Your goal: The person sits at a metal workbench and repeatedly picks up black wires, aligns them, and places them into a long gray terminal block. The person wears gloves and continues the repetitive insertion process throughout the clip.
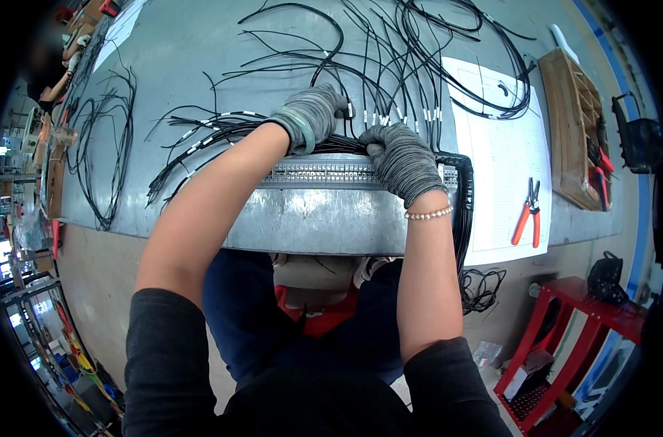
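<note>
Both my hands wear grey knit gloves and work among black wires above a metal terminal strip [320,173]. The fingers of my left hand [311,118] are curled around a black wire with a white marker sleeve, behind the strip. My right hand [403,162] pinches black wires at the strip's back edge, close to the left hand; its fingertips are partly hidden. A wire bundle [222,130] fans out to the left, its ends carrying white sleeves. More sleeved wires [429,95] spread away behind my right hand. A wrapped black cable [464,197] bends down past the strip's right end.
Wire strippers [533,211] with red handles lie on a large paper sheet [491,167] at the right. Beyond them stands a wooden box [575,131] with compartments. Loose wire coils [105,160] lie at the left. A co-worker's hand [73,62] shows at the far left.
</note>
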Demonstrator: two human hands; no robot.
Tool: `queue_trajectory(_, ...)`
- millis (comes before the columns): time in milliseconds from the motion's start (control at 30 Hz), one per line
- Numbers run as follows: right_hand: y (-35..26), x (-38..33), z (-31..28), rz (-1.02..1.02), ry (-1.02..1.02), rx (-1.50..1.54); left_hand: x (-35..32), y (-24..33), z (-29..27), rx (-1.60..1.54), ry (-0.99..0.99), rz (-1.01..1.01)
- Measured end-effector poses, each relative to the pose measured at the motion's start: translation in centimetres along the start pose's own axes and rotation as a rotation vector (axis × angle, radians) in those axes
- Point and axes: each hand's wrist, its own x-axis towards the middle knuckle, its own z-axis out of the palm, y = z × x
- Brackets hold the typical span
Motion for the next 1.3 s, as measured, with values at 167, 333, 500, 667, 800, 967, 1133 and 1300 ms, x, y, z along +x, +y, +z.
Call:
queue_trajectory(167, -0.1, 0.4, 0.0, 0.001, -0.053, -0.01, -0.1, 0.6, -0.5, 0.22, -0.046, 0.111)
queue_trajectory(333, 0.0, 0.7, 0.2, 0.025, -0.029, 0.005, -0.2, 0.2, 0.3, 0.252, 0.068, 0.184)
queue_trajectory(500, -0.5, 1.1, -0.4, 0.068, 0.083, 0.071, -1.1, -0.2, 0.2, -0.256, 0.035, 0.106)
queue_trajectory(667, -1.5, 2.1, 0.5, 0.029, 0.047, 0.131, -3.1, 0.1, -0.2, -0.333, 0.033, -0.006)
queue_trajectory(800, -1.6, 2.8, 1.3, 0.089, 0.009, 0.065, -4.1, 0.1, -0.7, -0.08, -0.1, 0.13)
queue_trajectory(967, -0.7, 2.8, 2.1, 0.03, 0.19, 0.193, -3.3, -0.6, 0.1, 0.163, -0.13, 0.222)
queue_trajectory(1133, -0.1, 3.1, 2.0, 0.092, 0.234, 0.263, -3.2, 1.0, -1.3, 0.171, -0.201, 0.158)
queue_trajectory(1300, -0.1, 2.9, 1.9, 0.117, 0.231, 0.328, -3.3, 0.9, 0.2, 0.261, -0.078, 0.173)
